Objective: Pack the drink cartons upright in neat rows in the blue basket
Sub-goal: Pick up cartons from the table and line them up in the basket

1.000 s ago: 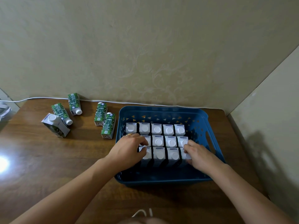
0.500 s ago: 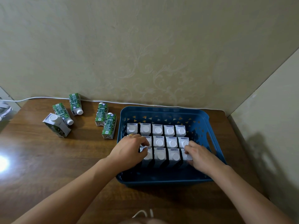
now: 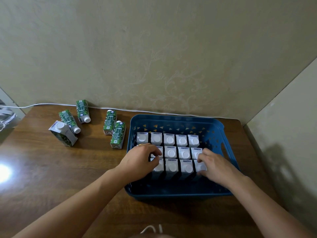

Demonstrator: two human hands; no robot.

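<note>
The blue basket point(image 3: 176, 117) stands on the wooden table and holds white-topped drink cartons point(image 3: 169, 152) upright in three rows. My left hand point(image 3: 139, 162) curls over the left end of the middle and front rows, fingers and thumb around a carton there. At the right end, my right hand point(image 3: 215, 166) grips the front row's last carton point(image 3: 200, 167) between fingers and thumb. The cartons under my left palm are hidden. Several green cartons lie loose on the table to the left, the closest one point(image 3: 118, 134) just beside the basket.
A white cable point(image 3: 51, 104) runs along the wall at the table's back edge. The wall corner point(image 3: 257, 127) closes the right side. A bright light reflection point(image 3: 3, 171) sits on the table's left. The basket's front strip point(image 3: 171, 186) holds no cartons.
</note>
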